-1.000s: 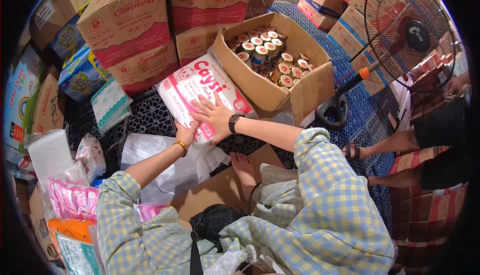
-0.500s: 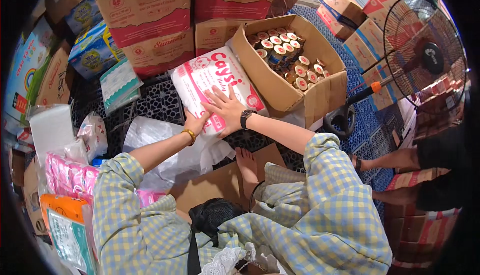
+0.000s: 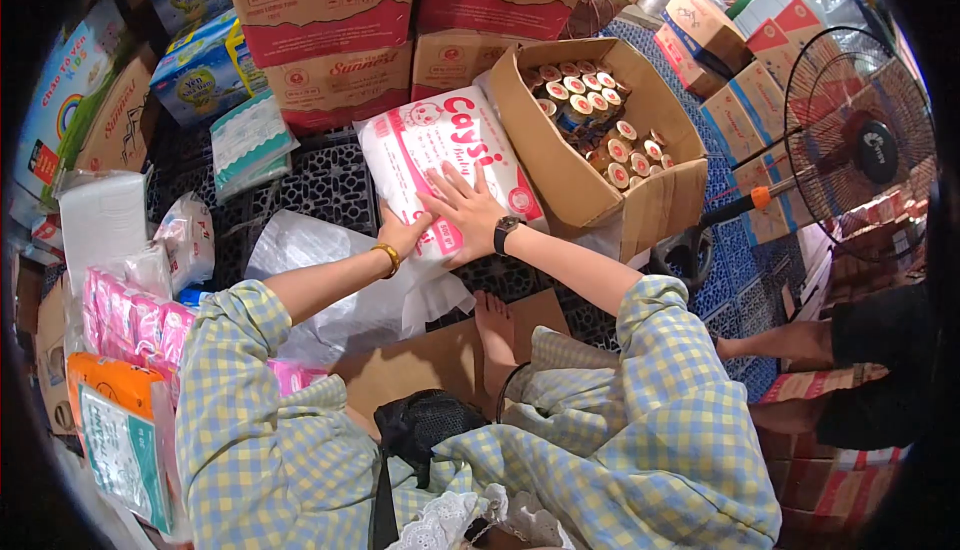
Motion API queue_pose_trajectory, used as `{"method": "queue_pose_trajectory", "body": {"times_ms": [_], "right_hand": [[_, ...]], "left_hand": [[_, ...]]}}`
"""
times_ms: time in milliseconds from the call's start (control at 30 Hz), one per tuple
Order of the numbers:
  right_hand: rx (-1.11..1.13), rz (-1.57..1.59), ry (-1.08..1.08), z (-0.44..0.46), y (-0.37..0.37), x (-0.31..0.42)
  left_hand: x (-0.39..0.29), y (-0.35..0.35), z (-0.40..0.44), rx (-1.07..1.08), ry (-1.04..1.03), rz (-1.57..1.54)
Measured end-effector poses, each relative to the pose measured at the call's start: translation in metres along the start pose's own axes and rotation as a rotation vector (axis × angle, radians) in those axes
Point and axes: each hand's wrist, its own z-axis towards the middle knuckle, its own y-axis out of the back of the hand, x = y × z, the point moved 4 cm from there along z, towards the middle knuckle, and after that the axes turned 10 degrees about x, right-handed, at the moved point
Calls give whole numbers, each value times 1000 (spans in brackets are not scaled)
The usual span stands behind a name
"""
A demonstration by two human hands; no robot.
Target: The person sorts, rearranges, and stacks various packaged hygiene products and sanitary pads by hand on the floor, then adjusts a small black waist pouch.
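Observation:
A white and pink plastic-wrapped Caysi Baby package (image 3: 398, 165) lies on the dark patterned floor in front of me. My right hand (image 3: 470, 218) rests flat on its printed top, fingers spread. At the package's near left edge, my left hand (image 3: 402, 235) holds on, its thumb over the top and some fingers hidden along the side. Crumpled clear plastic wrapping (image 3: 310, 280) spreads beside and under the near end of the package. Touching or nearly touching its right side is an open cardboard box (image 3: 560, 185) of capped jars (image 3: 590, 100).
Stacked Sunnest cartons (image 3: 330, 10) stand behind the package. A black fan (image 3: 870, 145) is at right, near another person's legs (image 3: 780, 340). Teal-edged packs (image 3: 250, 145) and pink packs (image 3: 135, 320) lie left. A flattened cardboard piece (image 3: 420, 360) is by my foot (image 3: 494, 335).
The camera view has shifted slightly, moving most of the scene right and down in the picture. Both hands stay on the package in nearly the same pose.

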Motion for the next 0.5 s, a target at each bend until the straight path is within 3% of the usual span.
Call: {"method": "queue_pose_trajectory", "body": {"times_ms": [500], "right_hand": [[-11,-8,15,0,0,0]], "left_hand": [[10,-1,7,-49,-35,6]]}}
